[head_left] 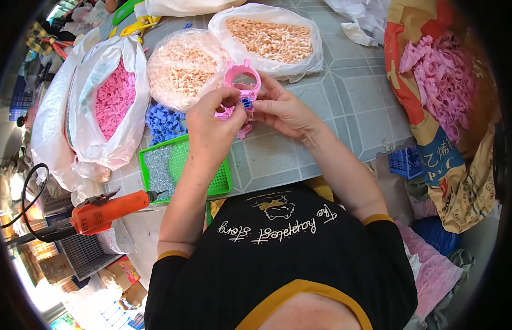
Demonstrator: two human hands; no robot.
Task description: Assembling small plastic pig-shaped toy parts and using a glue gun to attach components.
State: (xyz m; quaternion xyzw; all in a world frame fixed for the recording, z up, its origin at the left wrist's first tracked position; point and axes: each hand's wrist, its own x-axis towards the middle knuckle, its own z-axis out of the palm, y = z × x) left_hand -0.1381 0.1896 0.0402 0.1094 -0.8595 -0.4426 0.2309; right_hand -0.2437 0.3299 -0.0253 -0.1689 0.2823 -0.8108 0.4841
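Both my hands meet over the tiled floor. My left hand (213, 127) and my right hand (279, 108) together pinch a pink plastic ring-shaped toy part with two small ears (242, 81). A small blue plastic piece (246, 103) sits between my fingertips at the ring's lower edge. Another pink piece (224, 114) sticks out under my left thumb. A loose pink bit (244, 131) lies on the floor just below my hands.
A pile of blue parts (163, 122) and a green tray (182, 170) lie to the left. Bags of pink (114, 99) and peach parts (182, 66) (271, 38) stand behind. A sack of pink rings (440, 82) is at right, an orange power tool (105, 212) at lower left.
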